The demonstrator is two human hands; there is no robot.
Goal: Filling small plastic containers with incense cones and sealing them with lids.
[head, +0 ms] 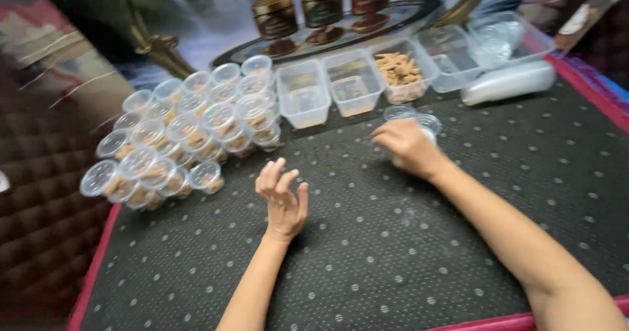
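Observation:
My left hand (283, 197) hovers over the dark dotted mat (367, 252), fingers loosely curled and apart, holding nothing. My right hand (407, 147) rests further back on the mat, fingers closed around a small clear plastic cup (429, 123). Another clear lid or cup (400, 112) lies just behind that hand. To the left stands a stack of several lidded clear cups (190, 134) filled with brown pieces.
Behind the hands runs a row of clear rectangular tubs (303, 95), one holding brown sticks (400, 69). A sleeve of stacked clear cups (508, 82) lies at the back right. Dark brown jars (275, 15) show on the backdrop. The mat has a pink edge (92, 272).

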